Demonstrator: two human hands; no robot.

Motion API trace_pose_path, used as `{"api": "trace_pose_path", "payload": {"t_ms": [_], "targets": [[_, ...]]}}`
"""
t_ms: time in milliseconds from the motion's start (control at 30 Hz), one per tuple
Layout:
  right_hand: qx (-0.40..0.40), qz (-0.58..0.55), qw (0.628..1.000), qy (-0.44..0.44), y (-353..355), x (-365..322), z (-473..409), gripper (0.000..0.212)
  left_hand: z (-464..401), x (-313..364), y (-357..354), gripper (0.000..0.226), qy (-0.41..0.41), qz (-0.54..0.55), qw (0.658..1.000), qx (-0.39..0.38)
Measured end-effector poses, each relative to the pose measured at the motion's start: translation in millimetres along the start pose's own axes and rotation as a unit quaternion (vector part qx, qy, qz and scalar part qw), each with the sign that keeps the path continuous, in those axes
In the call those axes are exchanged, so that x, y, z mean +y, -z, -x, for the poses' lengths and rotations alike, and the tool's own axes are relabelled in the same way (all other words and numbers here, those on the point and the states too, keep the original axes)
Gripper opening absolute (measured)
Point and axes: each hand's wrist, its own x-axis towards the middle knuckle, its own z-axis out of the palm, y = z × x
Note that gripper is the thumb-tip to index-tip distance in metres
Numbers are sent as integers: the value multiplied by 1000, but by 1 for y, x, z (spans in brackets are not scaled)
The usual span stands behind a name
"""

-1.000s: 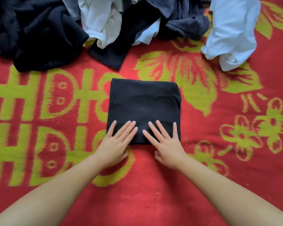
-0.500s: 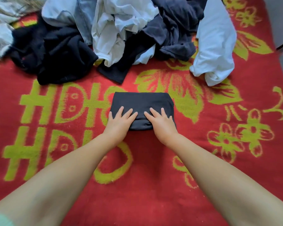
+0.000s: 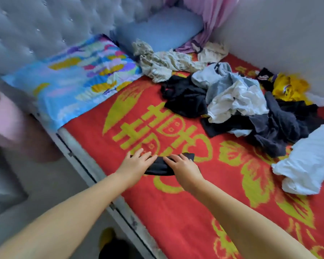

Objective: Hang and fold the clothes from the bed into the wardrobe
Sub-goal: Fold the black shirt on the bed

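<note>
A folded black garment (image 3: 160, 166) lies near the left edge of the red and yellow bed cover (image 3: 176, 202). My left hand (image 3: 137, 163) holds its left end and my right hand (image 3: 183, 165) its right end. Fingers lie over the top and the thumbs are hidden under the near edge. Behind, to the right, sits a loose pile of clothes (image 3: 238, 109) in black, white, grey and dark blue, with a yellow piece (image 3: 290, 86) at the back. A white garment (image 3: 307, 161) lies apart at the right.
A bright patterned pillow (image 3: 77, 81) and a blue pillow (image 3: 161, 30) lie at the padded grey headboard (image 3: 36, 27). A beige crumpled cloth (image 3: 163, 62) lies by the pillows. The bed's edge (image 3: 94, 176) runs diagonally, with grey floor on its left. A wall stands at the right.
The view has risen and swung left, so the headboard, pillows and floor now show. Both hands have stayed on the black garment, which looks flatter and narrower under them.
</note>
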Motion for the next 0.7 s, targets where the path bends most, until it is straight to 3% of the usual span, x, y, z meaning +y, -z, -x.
{"api": "trace_pose_path", "payload": {"t_ms": [167, 333, 700], "targets": [[6, 80, 988, 131, 35, -119, -17, 76, 121, -66, 1, 82, 147, 29, 988, 35], [48, 138, 950, 275, 48, -283, -8, 73, 280, -128, -19, 75, 295, 63, 951, 64], [38, 144, 872, 466, -23, -640, 66, 71, 625, -227, -123, 86, 464, 63, 883, 44]]}}
